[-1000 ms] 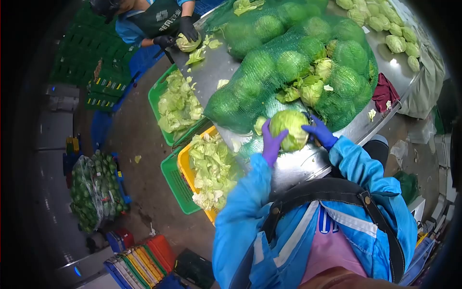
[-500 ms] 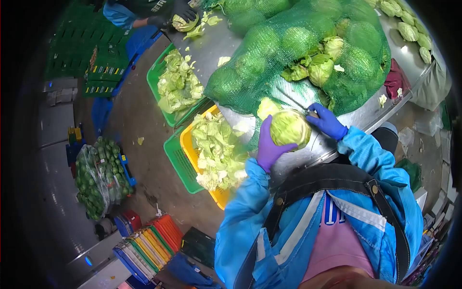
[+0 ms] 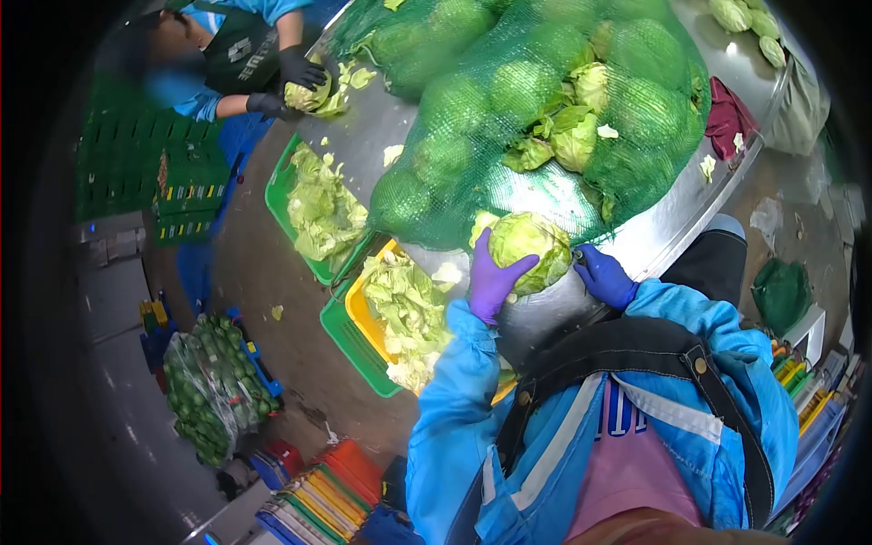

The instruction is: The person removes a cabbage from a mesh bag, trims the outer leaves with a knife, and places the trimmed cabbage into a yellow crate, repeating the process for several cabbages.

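My left hand (image 3: 493,283), in a purple glove, cups the left side of a pale green cabbage head (image 3: 529,247) that rests at the near edge of the steel table (image 3: 649,238). In a blue glove, my right hand (image 3: 602,275) is closed at the cabbage's right side around what looks like a small knife (image 3: 576,257), its blade mostly hidden by the cabbage. Just behind the cabbage lies a big green net sack (image 3: 509,100) full of cabbages.
A yellow crate (image 3: 357,307) of cut leaves sits inside a green crate (image 3: 350,347) below the table edge, another green crate (image 3: 280,195) beyond. A co-worker's black-gloved hands (image 3: 295,73) hold a cabbage at the far end. A bag of greens (image 3: 213,386) lies on the floor.
The cabbage has turned and shifted slightly left under my left hand. My right hand has come off the top of the cabbage and dropped to its lower right side.
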`<state>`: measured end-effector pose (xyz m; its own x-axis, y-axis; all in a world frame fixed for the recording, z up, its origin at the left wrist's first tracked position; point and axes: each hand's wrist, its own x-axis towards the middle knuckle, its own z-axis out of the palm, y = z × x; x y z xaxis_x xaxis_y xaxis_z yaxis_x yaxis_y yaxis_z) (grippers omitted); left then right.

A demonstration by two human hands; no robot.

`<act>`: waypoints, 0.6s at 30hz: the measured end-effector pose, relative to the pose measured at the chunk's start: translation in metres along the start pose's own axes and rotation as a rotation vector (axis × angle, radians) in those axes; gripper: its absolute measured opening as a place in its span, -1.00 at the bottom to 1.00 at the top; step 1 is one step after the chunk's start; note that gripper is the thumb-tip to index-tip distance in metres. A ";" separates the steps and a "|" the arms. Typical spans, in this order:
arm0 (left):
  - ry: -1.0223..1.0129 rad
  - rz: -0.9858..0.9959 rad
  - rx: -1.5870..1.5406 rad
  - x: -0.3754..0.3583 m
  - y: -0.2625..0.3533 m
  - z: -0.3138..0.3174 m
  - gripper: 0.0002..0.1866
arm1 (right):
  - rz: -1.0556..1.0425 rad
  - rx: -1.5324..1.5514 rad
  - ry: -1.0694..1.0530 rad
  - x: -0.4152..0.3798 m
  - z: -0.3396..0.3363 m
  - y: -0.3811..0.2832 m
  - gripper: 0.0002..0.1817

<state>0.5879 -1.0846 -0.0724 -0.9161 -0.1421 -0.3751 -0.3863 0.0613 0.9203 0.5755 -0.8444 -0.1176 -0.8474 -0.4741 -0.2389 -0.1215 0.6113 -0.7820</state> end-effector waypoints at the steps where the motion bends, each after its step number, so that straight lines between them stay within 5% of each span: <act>1: 0.002 0.021 0.016 0.002 -0.007 -0.001 0.11 | 0.011 0.010 0.007 0.002 0.002 0.002 -0.66; 13: 0.019 0.017 0.165 0.023 -0.013 -0.006 0.02 | -0.162 -0.157 0.016 0.033 0.012 0.024 -0.66; 18: -0.067 -0.091 -0.024 0.036 0.011 0.001 -0.01 | -0.045 -0.150 -0.272 0.069 0.002 0.032 -0.55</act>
<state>0.5509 -1.0879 -0.0760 -0.8825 -0.0795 -0.4635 -0.4667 0.0275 0.8840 0.5137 -0.8587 -0.1602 -0.6727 -0.6427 -0.3665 -0.2480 0.6626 -0.7067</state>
